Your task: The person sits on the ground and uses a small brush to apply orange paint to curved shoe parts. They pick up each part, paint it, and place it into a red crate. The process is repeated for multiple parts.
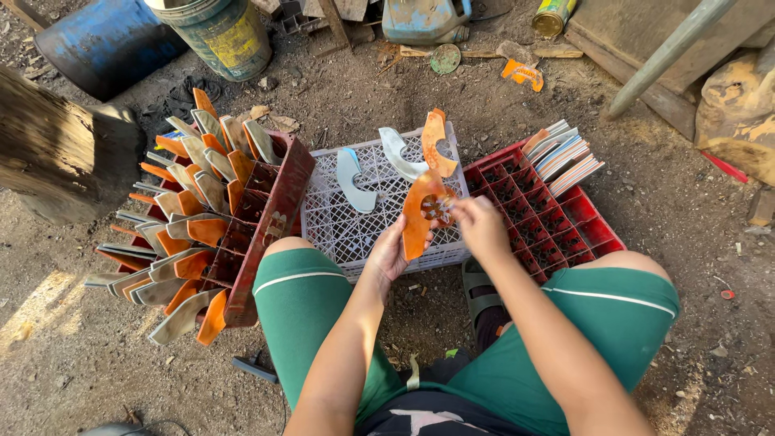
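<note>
Both hands are on the curved orange metal blade [417, 220] over the upturned white plastic crate [355, 230]: left hand [389, 254] grip clamped on its lower edge, right hand [478, 224] fingers pinching its centre.

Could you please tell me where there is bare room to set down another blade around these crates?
The white crate is bare along its near-left part, below the grey blade. The red crate has open cells at its near right. The left crate is packed with blades; both hands crowd the middle.
</note>
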